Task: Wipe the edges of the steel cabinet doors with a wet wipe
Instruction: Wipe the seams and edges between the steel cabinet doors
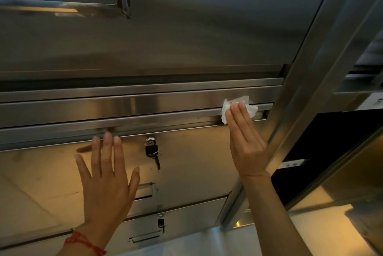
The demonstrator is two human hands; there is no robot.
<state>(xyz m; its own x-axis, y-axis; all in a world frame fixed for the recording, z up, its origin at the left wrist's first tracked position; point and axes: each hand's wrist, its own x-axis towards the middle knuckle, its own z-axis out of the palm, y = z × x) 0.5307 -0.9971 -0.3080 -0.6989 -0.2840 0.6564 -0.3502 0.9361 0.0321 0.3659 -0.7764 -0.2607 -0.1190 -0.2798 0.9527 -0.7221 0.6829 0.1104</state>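
A steel cabinet door (196, 152) fills the middle of the view, with a horizontal top edge rail (145, 118) running across it. My right hand (246, 141) presses a crumpled white wet wipe (251, 108) flat against the right end of that rail with straight fingers. My left hand (105, 181) lies flat on the door face with fingers spread, its fingertips at the rail. It holds nothing. A red string bracelet circles the left wrist.
A black padlock (152, 150) with a key hangs on the door between my hands. Below sit a recessed handle (147, 191), a second padlock (161, 222) and a lower door. A steel upright post (310, 89) stands right of the wipe. Above is another steel panel.
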